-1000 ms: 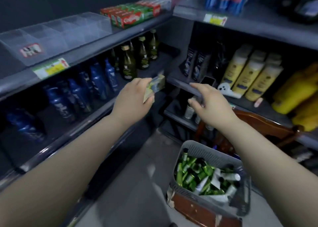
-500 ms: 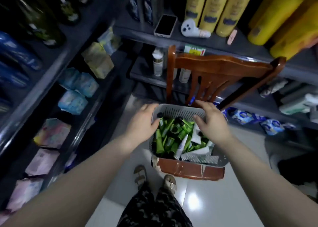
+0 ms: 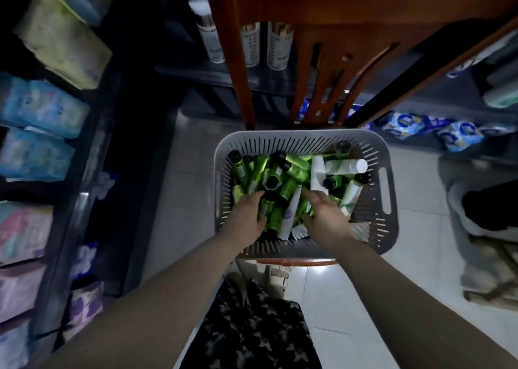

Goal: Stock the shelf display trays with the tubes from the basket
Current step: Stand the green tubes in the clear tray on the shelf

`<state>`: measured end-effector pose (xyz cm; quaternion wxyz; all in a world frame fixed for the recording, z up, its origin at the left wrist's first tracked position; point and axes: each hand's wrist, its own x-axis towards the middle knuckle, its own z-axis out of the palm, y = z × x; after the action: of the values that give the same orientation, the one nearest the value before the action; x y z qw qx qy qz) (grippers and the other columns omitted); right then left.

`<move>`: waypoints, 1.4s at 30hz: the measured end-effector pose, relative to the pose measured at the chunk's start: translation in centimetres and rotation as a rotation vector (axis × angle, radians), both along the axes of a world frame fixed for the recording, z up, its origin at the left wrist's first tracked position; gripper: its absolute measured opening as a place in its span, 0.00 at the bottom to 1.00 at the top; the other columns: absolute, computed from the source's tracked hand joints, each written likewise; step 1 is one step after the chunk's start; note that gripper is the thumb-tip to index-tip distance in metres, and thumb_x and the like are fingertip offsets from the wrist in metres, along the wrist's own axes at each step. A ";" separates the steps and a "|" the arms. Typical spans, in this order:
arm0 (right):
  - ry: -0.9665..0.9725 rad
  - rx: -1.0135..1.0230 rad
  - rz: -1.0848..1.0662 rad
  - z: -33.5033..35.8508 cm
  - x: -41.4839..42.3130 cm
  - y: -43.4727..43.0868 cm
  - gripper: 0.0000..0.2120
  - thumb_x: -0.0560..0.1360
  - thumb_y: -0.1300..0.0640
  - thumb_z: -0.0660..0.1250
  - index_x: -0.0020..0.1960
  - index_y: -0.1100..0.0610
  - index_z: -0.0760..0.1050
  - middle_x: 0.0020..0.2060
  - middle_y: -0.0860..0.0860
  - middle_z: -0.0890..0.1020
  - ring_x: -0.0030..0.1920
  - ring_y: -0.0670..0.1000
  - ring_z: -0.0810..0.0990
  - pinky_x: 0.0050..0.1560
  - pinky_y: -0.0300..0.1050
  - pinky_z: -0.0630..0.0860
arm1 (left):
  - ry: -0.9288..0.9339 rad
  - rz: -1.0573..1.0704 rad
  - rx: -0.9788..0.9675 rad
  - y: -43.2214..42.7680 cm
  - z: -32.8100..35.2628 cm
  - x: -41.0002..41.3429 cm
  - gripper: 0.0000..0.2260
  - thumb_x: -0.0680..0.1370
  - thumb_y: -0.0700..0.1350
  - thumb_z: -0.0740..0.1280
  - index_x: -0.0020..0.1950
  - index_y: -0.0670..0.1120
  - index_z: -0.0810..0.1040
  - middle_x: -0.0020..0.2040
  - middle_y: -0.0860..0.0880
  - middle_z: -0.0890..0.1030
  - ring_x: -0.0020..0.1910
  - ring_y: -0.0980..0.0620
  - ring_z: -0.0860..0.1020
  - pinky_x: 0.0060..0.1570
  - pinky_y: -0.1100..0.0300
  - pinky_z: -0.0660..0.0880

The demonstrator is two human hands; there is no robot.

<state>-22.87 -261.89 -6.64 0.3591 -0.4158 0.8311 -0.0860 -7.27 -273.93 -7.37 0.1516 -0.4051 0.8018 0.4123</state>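
While inside basket (image 3: 302, 141), tubes (image 3: 294, 172) under left grip (image 3: 248, 214), right grip (image 3: 325, 217).

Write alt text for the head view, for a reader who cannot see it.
Seen from above, a person's left hand and right hand reach into a grey basket full of green and white tubes; whether either grips one is unclear. The basket sits on a wooden chair, with pale packs stacked at the left.
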 end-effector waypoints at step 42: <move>-0.901 -0.588 -0.864 12.7 1.1 -3.1 0.09 0.76 0.68 0.64 0.45 0.54 0.70 0.35 0.49 0.81 0.38 0.51 0.82 0.44 0.44 0.79 | 0.616 1.258 0.456 -3.9 13.0 3.1 0.09 0.76 0.31 0.63 0.54 0.41 0.70 0.49 0.44 0.75 0.41 0.53 0.78 0.34 0.69 0.77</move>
<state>-21.77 -265.02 6.05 0.4754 -0.0510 0.6343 -0.6075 -4.16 -277.83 5.65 -0.2651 -0.6129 0.3184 0.6729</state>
